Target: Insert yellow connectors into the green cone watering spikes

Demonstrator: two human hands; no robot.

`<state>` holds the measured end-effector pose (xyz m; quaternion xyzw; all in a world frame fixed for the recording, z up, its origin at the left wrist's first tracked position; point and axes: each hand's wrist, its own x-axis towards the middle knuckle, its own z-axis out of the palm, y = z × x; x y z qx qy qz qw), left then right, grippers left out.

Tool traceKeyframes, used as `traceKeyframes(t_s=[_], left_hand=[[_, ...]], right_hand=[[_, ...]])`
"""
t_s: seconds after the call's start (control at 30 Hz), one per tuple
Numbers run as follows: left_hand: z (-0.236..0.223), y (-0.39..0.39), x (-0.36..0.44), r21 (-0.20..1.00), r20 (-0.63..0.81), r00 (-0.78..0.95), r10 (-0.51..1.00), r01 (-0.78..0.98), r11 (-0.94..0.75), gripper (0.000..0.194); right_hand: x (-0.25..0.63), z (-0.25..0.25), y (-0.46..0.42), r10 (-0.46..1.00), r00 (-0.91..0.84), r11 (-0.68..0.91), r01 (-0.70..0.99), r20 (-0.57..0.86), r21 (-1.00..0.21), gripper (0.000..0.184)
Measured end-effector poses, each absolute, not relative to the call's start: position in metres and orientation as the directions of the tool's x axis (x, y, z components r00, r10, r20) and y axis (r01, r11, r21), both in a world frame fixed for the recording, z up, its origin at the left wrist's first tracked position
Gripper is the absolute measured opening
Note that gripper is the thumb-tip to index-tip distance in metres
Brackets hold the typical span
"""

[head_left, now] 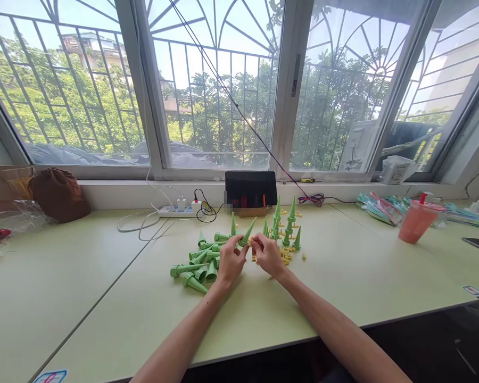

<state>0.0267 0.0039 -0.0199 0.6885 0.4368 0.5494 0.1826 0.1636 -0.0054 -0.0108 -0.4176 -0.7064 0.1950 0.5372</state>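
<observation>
Head: green cone (248, 231) in left fingers (234, 241).

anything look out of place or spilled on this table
No spill shows. One small yellow piece lies by itself to the right of the pile of yellow pieces, so it looks slightly stray.

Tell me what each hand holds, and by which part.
Left hand: a green spike, near its wide base. Right hand: a yellow piece; which part cannot be told.
</observation>
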Motion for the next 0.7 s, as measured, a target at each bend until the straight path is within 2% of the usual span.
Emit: traceKeyframes(t_s=[0.33, 0.7], left_hand=[[-0.0178, 0.0046, 0.0283, 0.677, 0.633, 0.008, 0.774, 0.480, -0.558, 0.035], [-0.0160, 0.0049, 0.0272, 0.687, 0.626, -0.037, 0.779, 0.499, -0.528, 0.032]], right_hand=[[0.1633, -0.0099, -0.0064, 0.801, -0.032, 0.562, 0.382, 0.598, -0.733, 0.029], [0.1609, -0.0047, -0.0110, 0.769, -0.020, 0.582, 0.434, 0.638, -0.688, 0.027]])
